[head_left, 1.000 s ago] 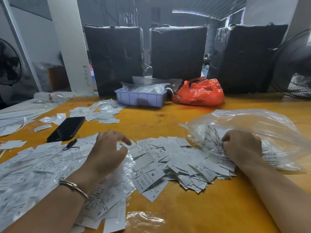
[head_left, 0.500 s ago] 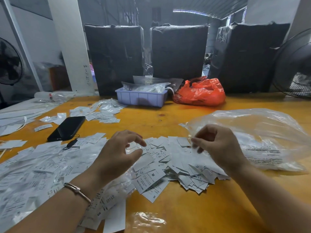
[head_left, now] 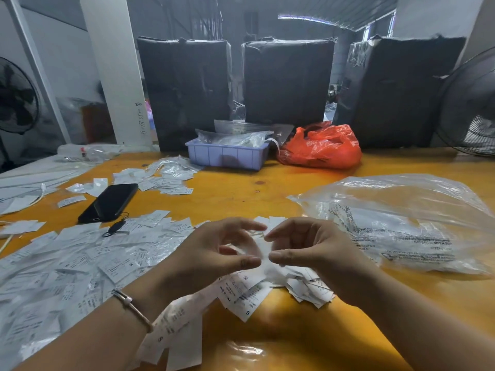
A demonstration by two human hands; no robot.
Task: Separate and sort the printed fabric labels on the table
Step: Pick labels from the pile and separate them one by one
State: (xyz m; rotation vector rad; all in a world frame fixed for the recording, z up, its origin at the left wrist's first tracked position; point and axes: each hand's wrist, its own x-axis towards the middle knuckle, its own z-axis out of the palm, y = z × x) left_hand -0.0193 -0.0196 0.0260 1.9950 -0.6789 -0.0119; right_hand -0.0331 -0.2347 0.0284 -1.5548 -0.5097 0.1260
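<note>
White printed fabric labels lie in a loose heap (head_left: 249,293) on the orange table (head_left: 281,341), just under my hands. A wide spread of more labels (head_left: 80,263) covers the table to the left, some in thin plastic. My left hand (head_left: 214,253) and my right hand (head_left: 308,250) hover above the heap with fingertips facing each other. Between them is a small blurred white label (head_left: 263,249), pinched at the thumbs and forefingers. How firmly the left hand grips it is hard to see.
A crumpled clear plastic bag (head_left: 401,223) lies right of my hands. A black phone (head_left: 109,202) and a smaller label pile (head_left: 166,175) sit at left. A lilac tray (head_left: 227,156), a red bag (head_left: 324,148) and black wrapped bundles (head_left: 286,81) line the far edge; a fan (head_left: 474,108) stands right.
My right hand came out of the clear bag and moved left; my left hand lifted off the spread labels and moved right. Both now meet above the heap around one label.
</note>
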